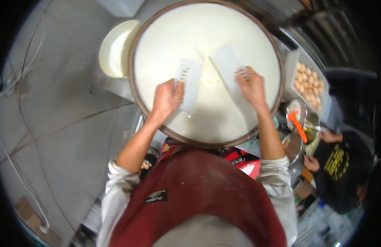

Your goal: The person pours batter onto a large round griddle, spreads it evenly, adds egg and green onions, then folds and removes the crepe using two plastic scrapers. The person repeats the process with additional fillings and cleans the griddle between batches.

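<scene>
Before me is a large round vessel with a brown rim (132, 61). A smooth, cream-white substance (178, 31) fills its inside; I cannot tell whether it is liquid or set. My left hand (168, 96) grips a white slotted plastic scraper (192, 88) by its slotted edge, over the middle of the white surface. A second white slotted scraper (226, 61), tilted and blurred, is held by my right hand (251, 87) to the right. The two scrapers are apart. A few small yellowish specks (209, 81) lie between them.
A pale tub (111, 55) with white contents stands at the vessel's left. On the right are a bin of brown eggs (309, 83), steel bowls (293, 146) and an orange-handled tool (297, 125). A co-worker in black (344, 166) works there. A cable (19, 179) crosses the floor.
</scene>
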Available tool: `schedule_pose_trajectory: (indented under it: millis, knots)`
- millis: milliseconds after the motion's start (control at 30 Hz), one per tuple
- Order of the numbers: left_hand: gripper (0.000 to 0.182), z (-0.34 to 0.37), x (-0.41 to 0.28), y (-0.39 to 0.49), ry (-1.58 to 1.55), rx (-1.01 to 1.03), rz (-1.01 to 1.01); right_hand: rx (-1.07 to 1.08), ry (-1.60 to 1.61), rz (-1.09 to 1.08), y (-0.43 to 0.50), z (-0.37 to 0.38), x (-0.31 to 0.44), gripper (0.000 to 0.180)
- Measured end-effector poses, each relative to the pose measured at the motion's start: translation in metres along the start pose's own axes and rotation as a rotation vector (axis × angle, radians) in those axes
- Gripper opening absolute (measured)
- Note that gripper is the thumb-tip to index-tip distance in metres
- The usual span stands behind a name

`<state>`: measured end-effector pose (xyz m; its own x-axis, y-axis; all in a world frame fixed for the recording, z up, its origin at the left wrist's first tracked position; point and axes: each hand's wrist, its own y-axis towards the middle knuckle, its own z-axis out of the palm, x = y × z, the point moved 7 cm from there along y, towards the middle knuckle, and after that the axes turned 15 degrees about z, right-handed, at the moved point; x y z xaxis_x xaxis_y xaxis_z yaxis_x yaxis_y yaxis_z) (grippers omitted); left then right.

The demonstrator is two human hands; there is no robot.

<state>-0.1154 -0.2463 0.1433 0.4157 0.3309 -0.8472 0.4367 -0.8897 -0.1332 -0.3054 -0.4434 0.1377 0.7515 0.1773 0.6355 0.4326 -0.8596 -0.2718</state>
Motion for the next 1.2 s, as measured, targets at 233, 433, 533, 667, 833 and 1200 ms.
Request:
schedule_pose_trajectory:
  millis: [233,433,533,667,833,1200]
  knots:
    - [0.025,-0.036,0.039,-0.036,-0.193,-0.296,-0.184,-0.038,-0.216,0.176,-0.042,-0.046,0.005,0.019]
    - [0.023,-0.047,0.087,-0.07,-0.46,-0.43,-0.256,-0.036,-0.237,-0.007,0.06,-0.056,0.011,0.012]
    - [0.023,-0.039,0.088,-0.076,-0.406,-0.462,-0.247,0.471,-0.359,-0.405,0.055,0.063,0.039,0.013]
    - [0.023,-0.031,0.081,-0.076,-0.384,-0.528,-0.19,-0.266,-0.291,-0.511,0.166,-0.004,0.024,0.015]
    - [0.021,-0.026,0.081,-0.064,-0.226,-0.481,-0.118,-0.341,-0.735,-0.131,0.229,-0.126,-0.085,0.021]
    - [0.021,-0.013,0.078,0.047,-0.542,-0.257,-0.023,0.025,-0.379,0.094,-0.045,0.124,0.021,0.042]
